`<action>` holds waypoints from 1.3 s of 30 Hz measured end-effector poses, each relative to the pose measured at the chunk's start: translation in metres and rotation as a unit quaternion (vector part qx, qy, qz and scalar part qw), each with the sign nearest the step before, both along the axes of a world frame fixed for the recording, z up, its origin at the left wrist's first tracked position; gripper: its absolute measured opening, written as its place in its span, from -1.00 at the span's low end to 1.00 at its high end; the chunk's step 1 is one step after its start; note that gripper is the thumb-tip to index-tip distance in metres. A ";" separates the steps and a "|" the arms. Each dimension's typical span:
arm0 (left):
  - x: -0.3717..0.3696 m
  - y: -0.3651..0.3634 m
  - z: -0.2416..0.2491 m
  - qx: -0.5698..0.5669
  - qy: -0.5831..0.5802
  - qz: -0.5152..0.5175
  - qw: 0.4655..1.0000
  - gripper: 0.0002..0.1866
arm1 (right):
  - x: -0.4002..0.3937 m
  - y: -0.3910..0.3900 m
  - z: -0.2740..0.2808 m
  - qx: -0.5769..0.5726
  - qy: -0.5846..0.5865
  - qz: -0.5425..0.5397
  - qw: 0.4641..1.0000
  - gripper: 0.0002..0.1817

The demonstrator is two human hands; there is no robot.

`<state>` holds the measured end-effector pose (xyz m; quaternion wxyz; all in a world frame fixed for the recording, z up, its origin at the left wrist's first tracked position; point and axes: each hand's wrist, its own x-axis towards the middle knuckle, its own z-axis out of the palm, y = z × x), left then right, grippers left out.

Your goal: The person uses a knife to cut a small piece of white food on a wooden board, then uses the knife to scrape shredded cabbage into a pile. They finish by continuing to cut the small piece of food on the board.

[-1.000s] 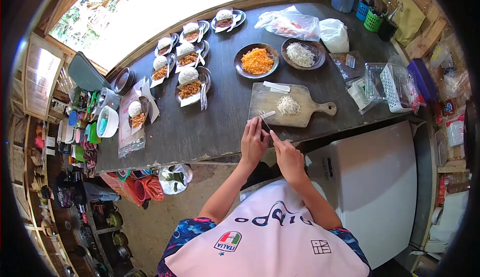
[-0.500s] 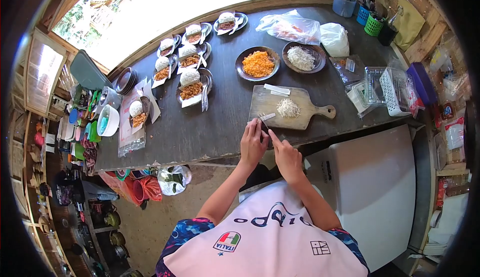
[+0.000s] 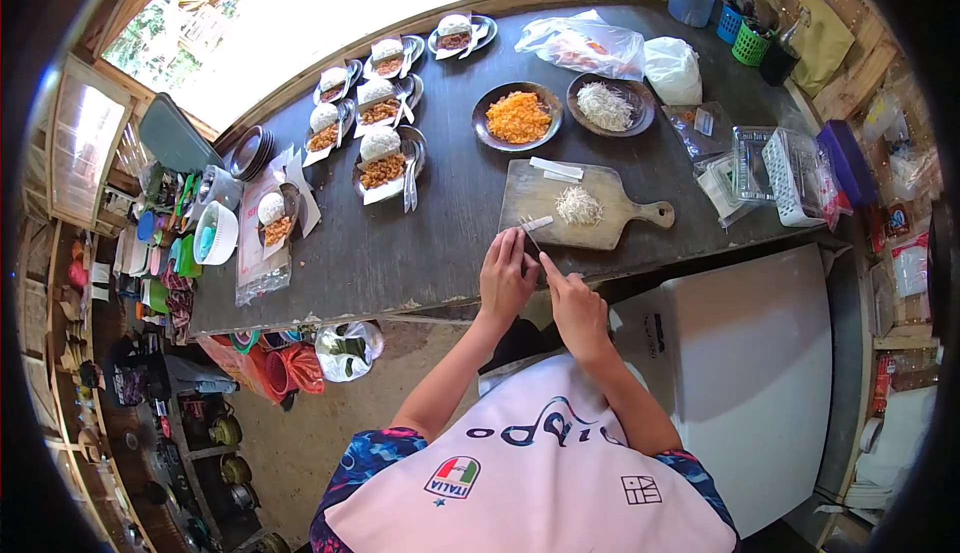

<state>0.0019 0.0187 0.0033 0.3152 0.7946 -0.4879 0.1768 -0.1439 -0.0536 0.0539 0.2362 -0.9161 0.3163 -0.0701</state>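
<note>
At the near left corner of the wooden cutting board point(image 3: 610, 229), my left hand point(image 3: 507, 275) has its fingers pressed together on something too small to make out. My right hand point(image 3: 577, 308) is closed round a knife, with its index finger along it; the thin blade point(image 3: 532, 239) points up and left beside my left fingertips. A small white piece point(image 3: 538, 223) lies just beyond the blade. Fine pale shreds point(image 3: 578, 207) are heaped mid-board, and white strips point(image 3: 556, 169) rest near its far edge.
Behind the board stand a bowl of orange shreds point(image 3: 517, 118) and a bowl of white shreds point(image 3: 604, 106). Several plates of rice and food point(image 3: 381, 158) are at the left. Plastic bags point(image 3: 672, 70) and a white basket point(image 3: 793, 181) are at the right.
The view has shifted slightly. My hands keep nearly the same pose at the board's near left corner, and the knife blade sits slightly apart from the small white piece's end.
</note>
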 end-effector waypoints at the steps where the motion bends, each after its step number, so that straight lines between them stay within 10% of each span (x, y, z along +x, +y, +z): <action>1: 0.001 0.001 -0.001 -0.002 -0.001 0.001 1.000 -0.53 | 0.000 0.001 0.000 0.000 -0.002 0.001 1.000 -0.42; 39: 0.000 0.002 -0.011 0.007 0.007 0.021 1.000 -0.53 | 0.005 -0.001 -0.004 0.016 -0.003 0.000 1.000 -0.45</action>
